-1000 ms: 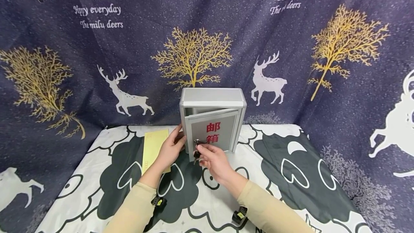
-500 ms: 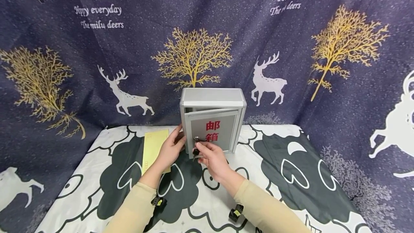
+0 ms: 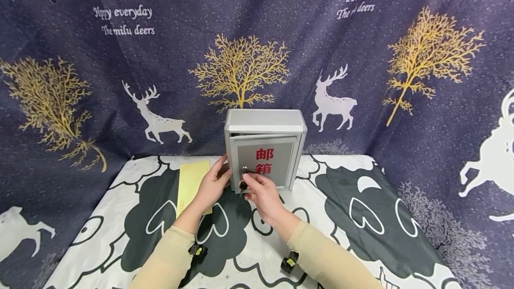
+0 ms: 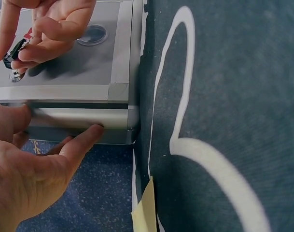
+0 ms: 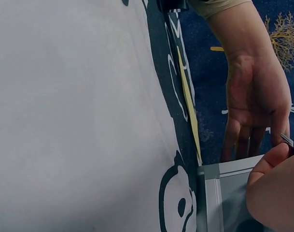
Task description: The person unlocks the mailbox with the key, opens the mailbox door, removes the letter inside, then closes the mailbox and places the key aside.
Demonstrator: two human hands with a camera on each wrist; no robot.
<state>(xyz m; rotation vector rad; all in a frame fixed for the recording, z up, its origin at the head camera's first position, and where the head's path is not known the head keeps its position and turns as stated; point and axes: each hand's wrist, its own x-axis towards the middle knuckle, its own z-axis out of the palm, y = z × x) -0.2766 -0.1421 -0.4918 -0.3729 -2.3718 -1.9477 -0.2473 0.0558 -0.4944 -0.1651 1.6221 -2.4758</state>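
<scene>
A grey metal mailbox [image 3: 265, 119] with red characters stands upright at the middle of the table. Its front door [image 3: 281, 157] is slightly ajar along the left and top edges. My right hand [image 3: 265, 197] pinches a black-headed key [image 4: 12, 54] at the door's lock [image 4: 15, 76]; a second key [image 3: 243, 185] hangs below the fingers. Against the mailbox's left side rests my left hand [image 3: 213, 184], its fingers extended along the side wall, as the left wrist view also shows. The inside of the mailbox is hidden.
A yellow envelope [image 3: 190, 184] lies flat left of the mailbox, partly under the left forearm. The table wears a black and white patterned cloth [image 3: 345, 217]. Directly behind it hangs a dark blue curtain [image 3: 281, 35] printed with deer and trees.
The mailbox door has swung inward, narrowing the gap at its left and top. My right hand has moved slightly forward with the key. The left hand keeps its place.
</scene>
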